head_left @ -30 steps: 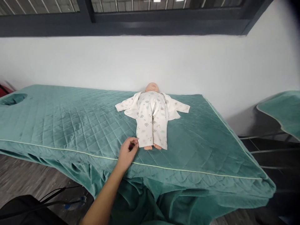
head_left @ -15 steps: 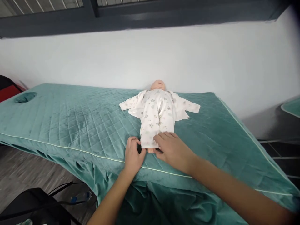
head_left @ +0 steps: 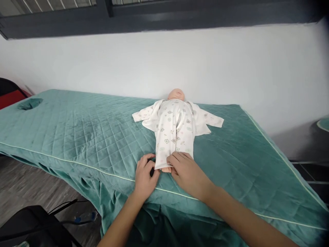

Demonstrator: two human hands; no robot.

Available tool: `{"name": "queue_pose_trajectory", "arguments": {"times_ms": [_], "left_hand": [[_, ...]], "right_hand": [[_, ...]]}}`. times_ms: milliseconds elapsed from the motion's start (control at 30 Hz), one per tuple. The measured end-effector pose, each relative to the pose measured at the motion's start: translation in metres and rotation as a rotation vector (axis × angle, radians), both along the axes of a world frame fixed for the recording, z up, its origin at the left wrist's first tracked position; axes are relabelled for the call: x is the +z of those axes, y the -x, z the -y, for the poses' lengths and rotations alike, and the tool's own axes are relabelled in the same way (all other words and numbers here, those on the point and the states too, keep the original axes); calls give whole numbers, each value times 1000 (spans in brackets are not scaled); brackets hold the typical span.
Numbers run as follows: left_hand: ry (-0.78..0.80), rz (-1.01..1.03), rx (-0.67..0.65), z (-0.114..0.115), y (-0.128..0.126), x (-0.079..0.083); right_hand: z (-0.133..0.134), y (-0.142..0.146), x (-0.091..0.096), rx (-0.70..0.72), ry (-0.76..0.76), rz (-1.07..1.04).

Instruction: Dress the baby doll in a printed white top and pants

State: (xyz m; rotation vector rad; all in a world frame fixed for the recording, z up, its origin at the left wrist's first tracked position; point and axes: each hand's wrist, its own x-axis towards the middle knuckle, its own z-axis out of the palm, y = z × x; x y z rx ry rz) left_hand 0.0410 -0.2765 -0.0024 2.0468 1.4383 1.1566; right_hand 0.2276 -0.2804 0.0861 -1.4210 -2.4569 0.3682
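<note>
A baby doll (head_left: 176, 94) lies on its back, dressed in a white printed top (head_left: 209, 120) and matching trousers (head_left: 167, 141). The top's sleeves spread out to both sides. Fingers of my left hand (head_left: 146, 175) pinch the outer edge of the left trouser leg's hem. My right hand (head_left: 189, 173) grips the same hem at its inner side and covers the lower end of the other leg. Between my hands the toes of one foot (head_left: 167, 169) peek out below the hem.
The doll rests on a bed with a quilted green cover (head_left: 108, 130), near its front edge. A face hole (head_left: 31, 104) is at the bed's left end. A white wall (head_left: 154, 61) stands behind. A black chair (head_left: 33, 226) and a plastic bottle (head_left: 86, 216) are at lower left.
The hem between my hands has been pulled slightly toward me and looks tauter, with the toes showing below it. The view has shifted a little.
</note>
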Motion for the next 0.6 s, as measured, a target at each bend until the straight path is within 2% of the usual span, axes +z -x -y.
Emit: {"name": "queue_pose_trajectory", "arguments": {"times_ms": [167, 267, 333, 467, 600], "left_hand": [[-17, 47, 15, 3, 0, -1], [-51, 7, 25, 3, -2, -4], [-65, -8, 31, 3, -2, -6], [-108, 54, 41, 6, 0, -9], [-211, 60, 26, 13, -1, -2]], "right_hand": [[1, -9, 16, -3, 18, -186], [5, -21, 13, -17, 21, -300], [9, -33, 2, -92, -48, -407], [26, -54, -30, -336, -179, -557], [41, -57, -58, -333, -171, -516]]}}
